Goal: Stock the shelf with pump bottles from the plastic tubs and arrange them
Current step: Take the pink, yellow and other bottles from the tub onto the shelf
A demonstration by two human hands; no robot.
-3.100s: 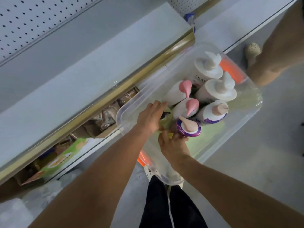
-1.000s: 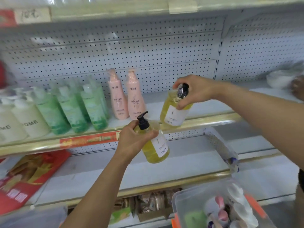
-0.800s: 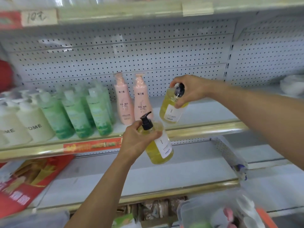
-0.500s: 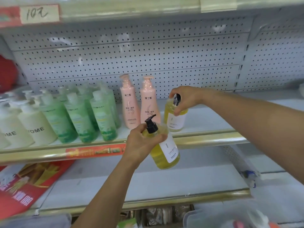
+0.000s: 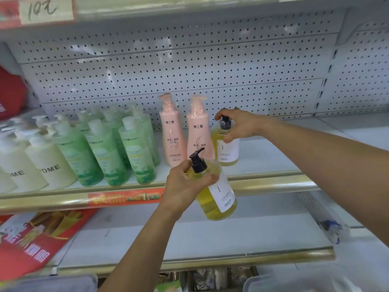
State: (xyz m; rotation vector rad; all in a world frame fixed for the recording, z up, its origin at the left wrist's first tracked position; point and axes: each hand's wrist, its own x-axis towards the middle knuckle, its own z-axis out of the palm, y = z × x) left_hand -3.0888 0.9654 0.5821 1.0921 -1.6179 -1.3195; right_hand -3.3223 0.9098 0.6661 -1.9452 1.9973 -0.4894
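Note:
My right hand [image 5: 237,125] grips the black pump top of a yellow pump bottle [image 5: 227,148] that stands upright on the shelf [image 5: 263,159], just right of two pink pump bottles [image 5: 185,131]. My left hand [image 5: 185,184] holds a second yellow pump bottle [image 5: 216,194] by its neck, tilted, in front of the shelf's gold front rail [image 5: 269,183]. Its black pump sticks up above my fingers. A rim of the clear plastic tub [image 5: 294,281] shows at the bottom right.
Several green bottles [image 5: 117,150] and white bottles [image 5: 40,165] fill the shelf's left part. The pegboard back wall [image 5: 189,66] rises behind. A lower shelf [image 5: 189,234] holds a red packet [image 5: 31,243] at left. A price tag [image 5: 42,9] hangs top left.
Both hands lifted yellow bottles out of the tub. My right hand carried its bottle down onto the shelf beside the pink bottles; my left hand has kept its bottle in front of the rail.

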